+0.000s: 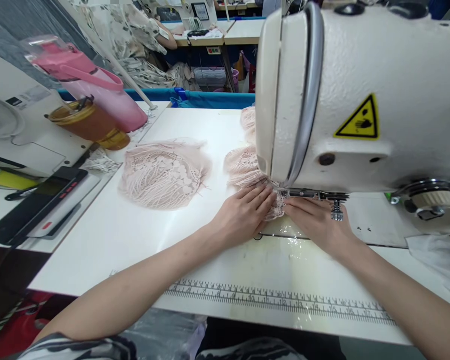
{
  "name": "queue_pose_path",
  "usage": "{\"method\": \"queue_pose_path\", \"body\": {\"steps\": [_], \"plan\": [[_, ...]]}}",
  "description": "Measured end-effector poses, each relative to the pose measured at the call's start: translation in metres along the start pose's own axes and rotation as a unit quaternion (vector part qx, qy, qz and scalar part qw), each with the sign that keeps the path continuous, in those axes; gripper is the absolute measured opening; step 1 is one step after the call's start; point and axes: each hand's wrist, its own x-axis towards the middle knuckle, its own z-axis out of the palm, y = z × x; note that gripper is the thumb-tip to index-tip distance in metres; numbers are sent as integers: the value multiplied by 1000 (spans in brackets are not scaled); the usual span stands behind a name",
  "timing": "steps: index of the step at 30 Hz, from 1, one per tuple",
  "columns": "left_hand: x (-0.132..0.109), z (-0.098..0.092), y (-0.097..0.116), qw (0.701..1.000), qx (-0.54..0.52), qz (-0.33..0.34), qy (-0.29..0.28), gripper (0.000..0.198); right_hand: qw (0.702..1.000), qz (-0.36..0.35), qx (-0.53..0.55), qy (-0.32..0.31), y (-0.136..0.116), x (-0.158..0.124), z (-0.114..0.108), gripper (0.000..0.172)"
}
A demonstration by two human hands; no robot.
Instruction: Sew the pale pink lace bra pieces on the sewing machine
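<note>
A pale pink lace piece (276, 206) lies under the needle area of a white sewing machine (352, 65). My left hand (247, 210) rests flat on the lace, just left of the presser foot (300, 193), its fingers stretched out and close together. On the other side, my right hand (318, 220) has its fingertips closed at the lace's right edge, partly covered by the metal attachment and its screw. More gathered pink lace (243, 162) spreads behind my left hand, and the machine head hides part of it.
A separate pink lace piece (167, 175) lies on the white table (127, 245) at left. Beyond it stand an amber cup (86, 122) and a pink bottle (97, 90). A printed ruler (277, 302) runs along the front edge. Another person's sleeve (142, 30) shows behind.
</note>
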Motion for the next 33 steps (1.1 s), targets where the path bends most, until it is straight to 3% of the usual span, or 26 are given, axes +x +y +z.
{"method": "queue_pose_path", "body": {"steps": [3, 9, 16, 22, 33], "plan": [[1, -2, 1, 1000, -13, -1, -11, 41, 999, 2, 35, 11, 1, -1, 2, 20], [2, -3, 1, 1000, -21, 2, -16, 38, 992, 73, 93, 44, 2, 4, 1, 21], [3, -2, 0, 1000, -7, 2, -20, 38, 989, 119, 88, 5, 2, 9, -5, 19], [-1, 0, -2, 998, -16, 54, 26, 35, 999, 32, 37, 19, 3, -2, -5, 16], [-2, -2, -9, 995, -46, 60, 59, 31, 989, 72, 110, -69, -1, -7, -6, 22]]}}
